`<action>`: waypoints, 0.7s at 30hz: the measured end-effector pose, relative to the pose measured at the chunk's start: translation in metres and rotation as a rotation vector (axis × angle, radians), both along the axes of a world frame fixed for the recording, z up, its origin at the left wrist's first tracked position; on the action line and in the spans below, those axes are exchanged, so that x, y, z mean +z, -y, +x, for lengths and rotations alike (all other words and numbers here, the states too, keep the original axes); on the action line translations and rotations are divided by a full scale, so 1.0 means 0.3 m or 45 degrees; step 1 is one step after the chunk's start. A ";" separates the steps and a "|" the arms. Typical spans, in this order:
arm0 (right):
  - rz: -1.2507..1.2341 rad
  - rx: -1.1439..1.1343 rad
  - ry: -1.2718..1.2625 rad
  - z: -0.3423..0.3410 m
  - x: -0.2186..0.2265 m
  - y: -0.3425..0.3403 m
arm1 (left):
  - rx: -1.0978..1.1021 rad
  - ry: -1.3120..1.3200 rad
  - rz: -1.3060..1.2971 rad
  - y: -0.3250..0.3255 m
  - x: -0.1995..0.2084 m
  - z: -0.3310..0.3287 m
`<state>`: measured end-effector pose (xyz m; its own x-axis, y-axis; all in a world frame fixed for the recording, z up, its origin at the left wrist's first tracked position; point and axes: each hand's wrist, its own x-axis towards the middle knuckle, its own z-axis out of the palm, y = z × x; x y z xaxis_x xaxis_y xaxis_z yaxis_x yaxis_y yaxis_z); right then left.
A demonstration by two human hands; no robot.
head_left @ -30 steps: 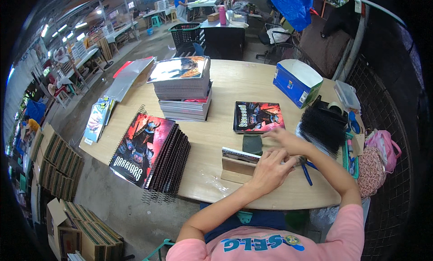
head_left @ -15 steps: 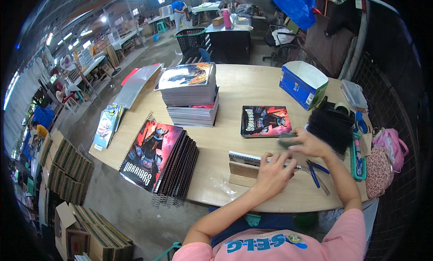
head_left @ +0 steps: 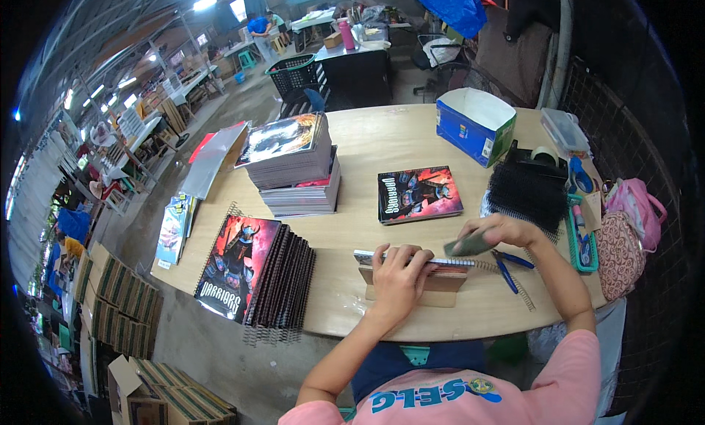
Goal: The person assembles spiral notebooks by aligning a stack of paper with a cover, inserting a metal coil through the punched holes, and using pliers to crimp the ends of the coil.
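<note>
Left hand [head_left: 400, 276] at near side of table [head_left: 389, 135], fingers clamped over booklet [head_left: 451, 263], which stands on edge at brown stand [head_left: 444, 299]. Right hand [head_left: 508, 231]: fingers closed on dark green pad [head_left: 468, 246], just far of booklet's right end. Wire coil [head_left: 526, 297] trails right, by blue pliers [head_left: 507, 279]. Coil-bound stack [head_left: 239, 267] left; smaller stack [head_left: 420, 193] farther.
</note>
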<state>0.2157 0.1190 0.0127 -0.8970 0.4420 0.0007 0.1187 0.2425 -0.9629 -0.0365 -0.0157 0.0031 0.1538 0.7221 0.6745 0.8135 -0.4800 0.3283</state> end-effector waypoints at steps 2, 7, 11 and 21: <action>0.318 -0.108 0.203 -0.027 0.001 0.014 | 0.012 0.005 -0.064 0.001 -0.011 -0.015; 0.062 0.016 0.208 -0.080 0.030 0.025 | 0.156 -0.008 -0.056 0.016 -0.001 -0.059; 0.386 -0.242 0.142 -0.099 -0.007 -0.012 | 0.191 0.036 -0.083 0.011 0.018 -0.091; 0.676 -0.033 0.419 -0.165 -0.023 0.014 | 0.076 0.309 -0.099 0.000 0.001 -0.112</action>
<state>0.1661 0.1149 0.0056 -0.8765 0.4790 -0.0480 0.4009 0.6710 -0.6237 -0.0702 -0.0158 0.0035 -0.0504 0.7761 0.6286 0.7326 -0.3991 0.5514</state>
